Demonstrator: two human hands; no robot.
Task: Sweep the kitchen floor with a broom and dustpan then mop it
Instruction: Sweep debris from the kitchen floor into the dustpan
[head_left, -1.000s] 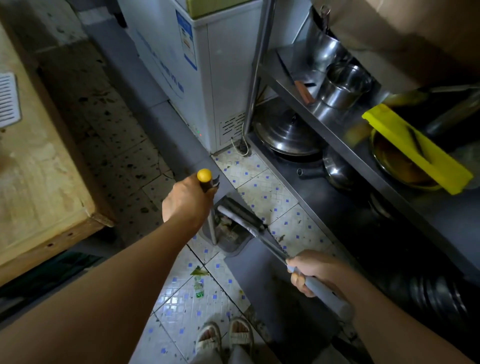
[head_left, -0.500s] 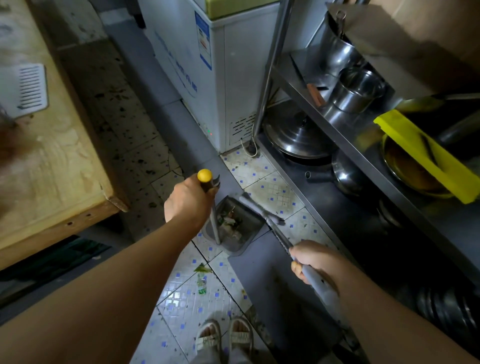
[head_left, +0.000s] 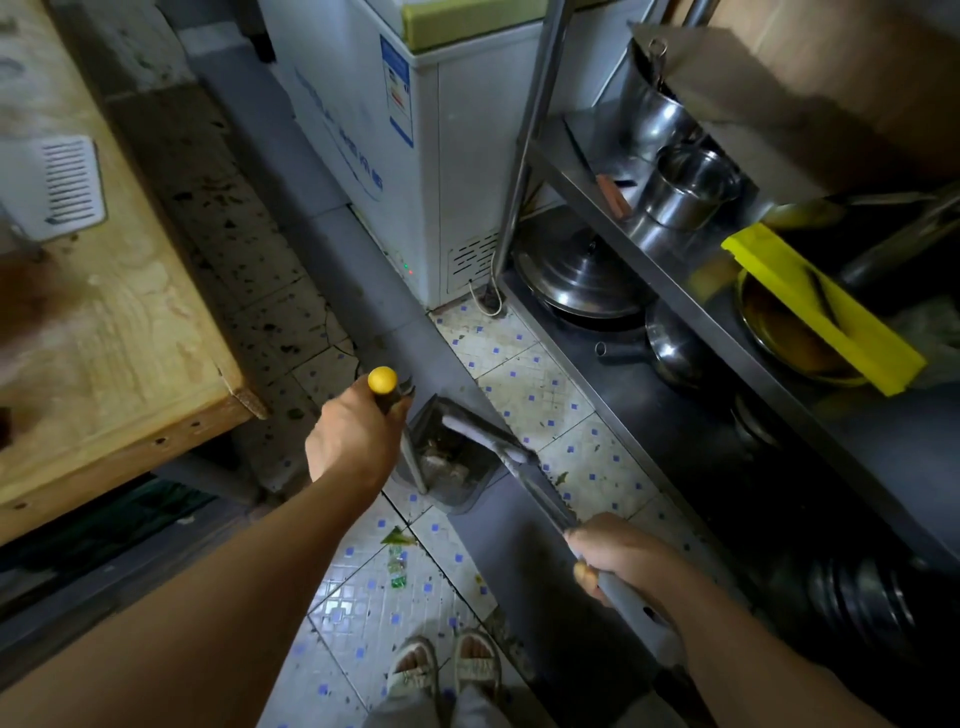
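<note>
At the far left a wooden surface (head_left: 104, 322) juts over the dirty tiled floor (head_left: 524, 384), with a white slotted item (head_left: 67, 187) lying on it. Next, the left hand (head_left: 353, 436) is wrapped around the top of the dustpan's upright handle, just below its yellow cap (head_left: 382, 379); holding it from above likely lets the person keep standing while the dustpan (head_left: 447, 467) sits flat on the tiles, mouth turned toward the broom. The pan lies directly below and just right of that hand, already holding scraps. The broom head (head_left: 488, 434) rests at the pan's open edge, apparently to push debris in. Its long handle runs down and right into the right hand (head_left: 623, 566), which is clamped around the grey shaft, so the head lies well ahead of that hand. A green scrap (head_left: 397, 538) lies unswept near the sandalled feet (head_left: 441, 665). Rightmost, a steel shelf (head_left: 675, 270) carries pots and a yellow box (head_left: 826, 306), beside a white freezer (head_left: 426, 156).
</note>
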